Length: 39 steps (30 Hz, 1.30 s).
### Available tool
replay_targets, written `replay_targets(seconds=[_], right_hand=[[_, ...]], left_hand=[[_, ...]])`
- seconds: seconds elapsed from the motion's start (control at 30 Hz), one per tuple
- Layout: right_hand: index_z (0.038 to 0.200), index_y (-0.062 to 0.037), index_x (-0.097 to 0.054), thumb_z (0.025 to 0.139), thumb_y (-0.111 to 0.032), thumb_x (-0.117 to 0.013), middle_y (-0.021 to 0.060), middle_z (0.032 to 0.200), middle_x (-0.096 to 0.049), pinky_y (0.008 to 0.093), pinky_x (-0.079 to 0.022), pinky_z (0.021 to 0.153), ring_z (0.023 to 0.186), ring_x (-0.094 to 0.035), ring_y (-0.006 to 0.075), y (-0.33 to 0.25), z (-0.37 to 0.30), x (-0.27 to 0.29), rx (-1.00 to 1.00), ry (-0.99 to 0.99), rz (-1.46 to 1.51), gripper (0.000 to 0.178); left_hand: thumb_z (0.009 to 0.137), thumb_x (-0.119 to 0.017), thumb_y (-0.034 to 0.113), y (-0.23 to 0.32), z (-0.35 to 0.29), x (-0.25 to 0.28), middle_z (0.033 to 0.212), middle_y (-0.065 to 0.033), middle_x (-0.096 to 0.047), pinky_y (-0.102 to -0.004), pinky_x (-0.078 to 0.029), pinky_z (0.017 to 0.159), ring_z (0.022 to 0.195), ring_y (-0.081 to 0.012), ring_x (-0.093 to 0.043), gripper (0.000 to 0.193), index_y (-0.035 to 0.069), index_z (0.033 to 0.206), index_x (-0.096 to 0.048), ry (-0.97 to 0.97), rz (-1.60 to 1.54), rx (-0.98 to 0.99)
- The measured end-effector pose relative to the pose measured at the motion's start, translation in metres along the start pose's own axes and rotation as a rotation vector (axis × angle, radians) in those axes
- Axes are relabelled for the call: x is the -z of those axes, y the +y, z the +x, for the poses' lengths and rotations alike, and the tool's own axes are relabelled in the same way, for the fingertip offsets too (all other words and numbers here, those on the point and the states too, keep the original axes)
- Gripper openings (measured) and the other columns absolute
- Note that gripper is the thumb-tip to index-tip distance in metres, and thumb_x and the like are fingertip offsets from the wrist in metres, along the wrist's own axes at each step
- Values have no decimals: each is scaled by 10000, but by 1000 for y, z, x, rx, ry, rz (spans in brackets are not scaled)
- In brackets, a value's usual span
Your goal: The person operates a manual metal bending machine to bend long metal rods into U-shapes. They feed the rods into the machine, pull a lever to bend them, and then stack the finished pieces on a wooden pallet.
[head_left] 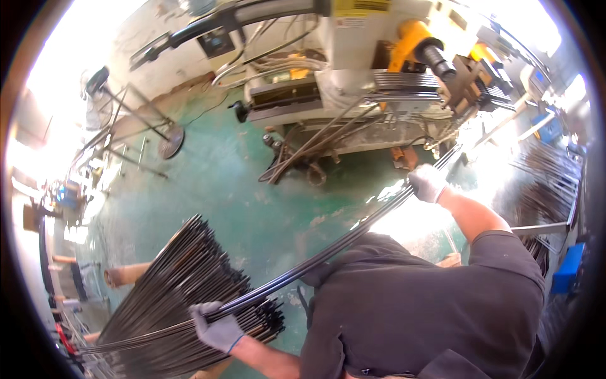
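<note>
We hold long metal rods (315, 261) in two closed grips, our gloved left hand (216, 327) over a pile of dark rods (180, 278), our gloved right hand (428, 183) farther forward.

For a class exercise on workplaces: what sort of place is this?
Probably a metalworking workshop: a stack of dark metal rods lies at lower left, a machine with a yellow fitting stands ahead, and the gloved left hand and right hand hold a bundle of long rods.

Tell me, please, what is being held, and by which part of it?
Long metal rods: left grip and right grip hold them partway along, with rods extending past both.
</note>
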State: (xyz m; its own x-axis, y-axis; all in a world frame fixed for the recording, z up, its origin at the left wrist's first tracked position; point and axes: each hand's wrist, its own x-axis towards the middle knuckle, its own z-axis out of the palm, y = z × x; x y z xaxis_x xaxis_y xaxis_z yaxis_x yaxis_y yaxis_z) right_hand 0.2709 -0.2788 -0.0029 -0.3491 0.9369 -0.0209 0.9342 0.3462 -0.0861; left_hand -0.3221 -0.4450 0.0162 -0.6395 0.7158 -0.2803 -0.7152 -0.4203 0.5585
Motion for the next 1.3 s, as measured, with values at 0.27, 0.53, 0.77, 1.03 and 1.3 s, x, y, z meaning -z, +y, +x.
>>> replay_targets(seconds=[0.27, 0.53, 0.77, 1.03, 1.3], right_hand=[[1043, 33, -575, 747, 48, -552, 216, 1009, -619, 464, -492, 860, 945, -611, 374, 161, -68, -22, -1155, 886, 724, 298], [1027, 41, -526, 974, -45, -486, 152, 956, -602, 508, -573, 848, 882, -647, 305, 117, -25, -14, -784, 1048, 2515, 109], [989, 36, -529, 980, -132, -549, 130, 851, -610, 420, -589, 734, 797, -648, 276, 236, -58, 28, -745, 1373, 2165, 169], [1104, 40, -551, 958, -125, -586, 161, 1012, -641, 451, -558, 858, 1012, -644, 309, 159, 48, 67, -698, 1153, 2264, 223], [996, 8, -580, 883, -169, -715, 115, 879, -667, 389, -557, 695, 765, -667, 246, 215, 99, 71, -1070, 1286, 1877, 249]], left_hand=[[953, -562, 41, -101, -40, -166, 870, -32, -546, -316, -459, 718, 744, -159, -503, 88, 73, 1022, -517, -337, 13, 101], [902, -609, 73, -247, -48, -252, 1002, -103, -615, -433, -447, 997, 953, -257, -597, 189, 9, 1078, -579, -603, 196, 367], [919, -581, 101, -231, 52, -281, 1044, -117, -636, -417, -464, 1019, 1025, -255, -613, 236, -22, 1120, -582, -632, 244, 272], [962, -543, 161, -340, 91, -283, 1091, -149, -641, -431, -469, 1011, 1049, -286, -607, 250, -34, 1107, -597, -515, 317, 492], [966, -507, 194, -367, 139, -298, 1138, -180, -645, -452, -456, 1024, 1094, -314, -605, 306, -59, 1102, -615, -627, 217, 601]])
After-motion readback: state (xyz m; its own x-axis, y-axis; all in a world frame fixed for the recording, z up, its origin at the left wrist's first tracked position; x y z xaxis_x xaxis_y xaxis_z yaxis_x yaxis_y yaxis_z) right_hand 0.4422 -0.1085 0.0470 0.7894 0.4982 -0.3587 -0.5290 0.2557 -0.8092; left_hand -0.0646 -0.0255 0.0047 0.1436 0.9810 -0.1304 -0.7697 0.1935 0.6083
